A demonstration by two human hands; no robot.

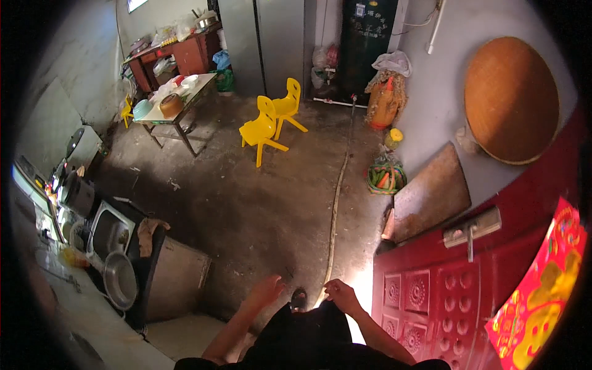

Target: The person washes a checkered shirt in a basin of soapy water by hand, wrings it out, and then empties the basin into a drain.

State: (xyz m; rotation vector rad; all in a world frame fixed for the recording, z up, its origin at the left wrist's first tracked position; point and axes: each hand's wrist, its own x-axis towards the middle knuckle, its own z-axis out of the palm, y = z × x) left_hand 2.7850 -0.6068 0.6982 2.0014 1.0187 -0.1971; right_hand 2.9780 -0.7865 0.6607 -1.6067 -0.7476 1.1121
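Observation:
My left hand [268, 290] hangs in front of me above the concrete floor, its fingers loosely bent. Nothing shows in it. On the other side, my right hand [341, 295] is held near my dark clothing with curled fingers, and I see no object in it. A long pale hose [338, 199] runs along the floor and passes behind the right hand in the view; I see no grip on it. Between the hands, one dark shoe [299, 299] shows on the floor. To the right stands a red door [430, 277] with a metal lever handle [471, 233].
At left are a metal sink [111, 226], a metal basin [120, 280] and a rice cooker [77, 194]. Two yellow chairs [259, 129] stand ahead near a low table [203, 85] bearing bowls. A vegetable basket [386, 179] and a leaning board [434, 194] line the right wall.

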